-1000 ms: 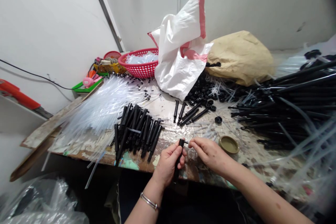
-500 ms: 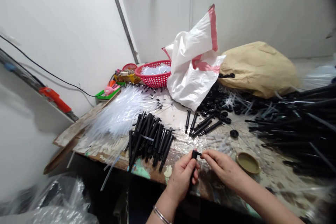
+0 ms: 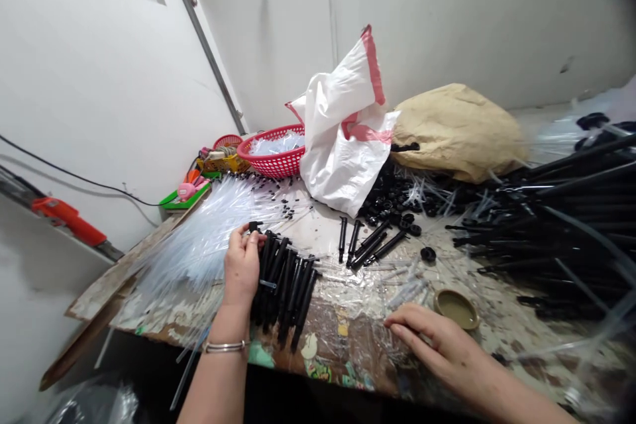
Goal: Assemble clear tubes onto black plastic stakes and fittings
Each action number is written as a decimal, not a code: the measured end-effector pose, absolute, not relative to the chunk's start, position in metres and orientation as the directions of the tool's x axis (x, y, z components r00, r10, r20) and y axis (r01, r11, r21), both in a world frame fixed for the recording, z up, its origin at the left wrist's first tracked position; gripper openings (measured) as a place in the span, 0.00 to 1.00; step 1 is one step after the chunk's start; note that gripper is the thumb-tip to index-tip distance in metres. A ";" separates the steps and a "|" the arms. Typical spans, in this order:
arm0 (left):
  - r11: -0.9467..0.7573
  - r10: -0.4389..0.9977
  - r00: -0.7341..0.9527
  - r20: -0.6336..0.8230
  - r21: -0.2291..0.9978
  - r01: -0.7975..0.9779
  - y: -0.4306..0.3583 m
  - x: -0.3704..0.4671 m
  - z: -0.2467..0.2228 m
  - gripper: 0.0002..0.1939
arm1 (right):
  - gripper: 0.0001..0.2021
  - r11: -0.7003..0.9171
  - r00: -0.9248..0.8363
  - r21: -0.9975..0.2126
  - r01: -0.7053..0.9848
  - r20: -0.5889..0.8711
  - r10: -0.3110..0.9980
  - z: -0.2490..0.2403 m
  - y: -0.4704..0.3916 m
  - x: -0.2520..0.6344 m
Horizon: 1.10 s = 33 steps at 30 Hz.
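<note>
My left hand [image 3: 242, 265] is closed around a black plastic rod [image 3: 254, 228] and holds it down against the left side of a pile of black rods [image 3: 288, 281] on the worn table [image 3: 342, 334]. My right hand [image 3: 432, 344] lies flat near the front edge, fingers spread, holding nothing, close to loose clear thin tubes [image 3: 405, 291] and a small olive round lid [image 3: 456, 308]. A few more black rods [image 3: 368, 242] lie further back in the middle.
A heap of clear tubes [image 3: 203, 238] covers the left of the table. A red basket [image 3: 275, 152], white-and-red bag [image 3: 345, 139] and tan sack [image 3: 457, 129] stand at the back. Long black rods [image 3: 561, 218] are piled at right, small black rings [image 3: 392, 195] beside the bag.
My left hand has carried the black rod from in front of me over to the pile at left. My right hand let go and dropped flat onto the table.
</note>
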<state>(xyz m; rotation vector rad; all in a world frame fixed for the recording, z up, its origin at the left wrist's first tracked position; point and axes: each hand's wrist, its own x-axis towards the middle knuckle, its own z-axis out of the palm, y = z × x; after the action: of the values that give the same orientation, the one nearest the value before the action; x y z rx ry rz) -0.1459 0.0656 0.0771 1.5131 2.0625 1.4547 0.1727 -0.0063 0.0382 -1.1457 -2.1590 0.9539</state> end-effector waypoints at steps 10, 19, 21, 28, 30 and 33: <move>-0.026 0.638 -0.443 0.630 0.592 0.805 0.066 -0.129 0.072 0.17 | 0.13 0.357 -0.437 -0.530 0.769 -0.030 0.899 0.047 0.111 0.136; -0.346 0.821 -0.331 0.465 0.867 0.358 0.009 -0.026 0.026 0.11 | 0.17 0.149 -0.225 -0.447 0.882 -0.122 0.967 0.028 0.162 0.064; -0.260 0.905 -0.281 0.320 0.937 0.233 0.003 -0.016 0.009 0.12 | 0.19 0.108 -0.198 -0.475 0.873 -0.145 0.969 0.030 0.166 0.068; 0.034 0.968 -0.237 -0.083 0.978 -0.205 0.003 -0.013 -0.008 0.22 | 0.14 0.117 -0.301 -0.709 0.696 -0.140 0.944 0.066 0.115 0.111; 0.071 0.979 -0.158 -0.130 0.941 -0.331 0.003 -0.015 -0.002 0.25 | 0.10 0.148 -0.441 -0.841 0.521 -0.117 0.890 0.064 0.078 0.120; 0.119 0.990 -0.040 -0.138 0.941 -0.316 0.001 -0.016 0.007 0.23 | 0.06 0.167 -0.522 -0.905 0.391 -0.069 0.850 0.047 0.028 0.128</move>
<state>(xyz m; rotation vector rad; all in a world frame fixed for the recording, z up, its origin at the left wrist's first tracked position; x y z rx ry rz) -0.0158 0.0009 0.0074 0.8504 1.0739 1.2910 0.1276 0.0280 0.0473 -1.1712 -1.9900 1.3263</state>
